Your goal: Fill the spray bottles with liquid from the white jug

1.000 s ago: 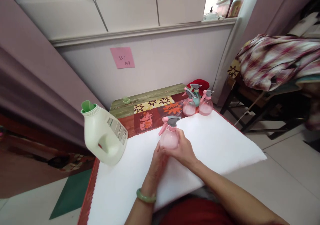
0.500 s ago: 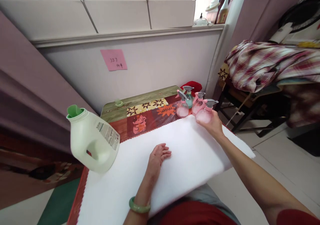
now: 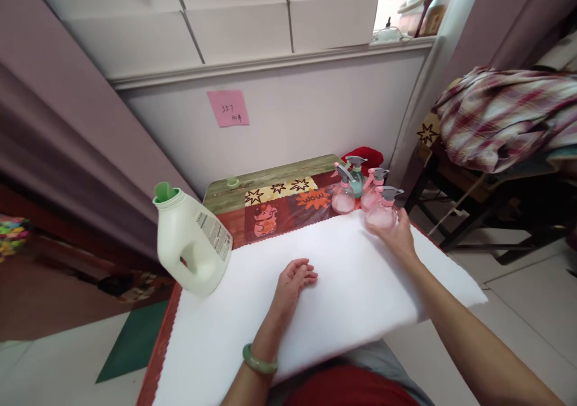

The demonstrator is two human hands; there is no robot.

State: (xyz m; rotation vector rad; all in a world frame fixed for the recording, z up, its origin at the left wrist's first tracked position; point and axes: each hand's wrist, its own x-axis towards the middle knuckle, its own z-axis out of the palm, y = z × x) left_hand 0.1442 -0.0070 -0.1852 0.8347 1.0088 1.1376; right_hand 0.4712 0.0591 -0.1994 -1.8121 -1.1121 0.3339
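My right hand is wrapped around the lower part of a clear spray bottle with a pink collar, grey head and whitish-pink contents. The bottle is upright at the table's right, by the far edge of the white sheet. Close behind it stand another pink spray bottle, a pink-triggered one and a green one. My left hand lies on the sheet, fingers loosely bent and holding nothing. A green bangle circles that wrist.
A large pale-green jug with an uncapped mouth stands at the sheet's left. A small green ring-like cap lies on the patterned tablecloth. Beyond is a wall with a pink note. Plaid cloth covers furniture at right.
The view has turned a little left, so everything appears shifted right. My right hand stays around the bottle, which now stands slightly nearer me relative to its neighbours. My left hand still rests.
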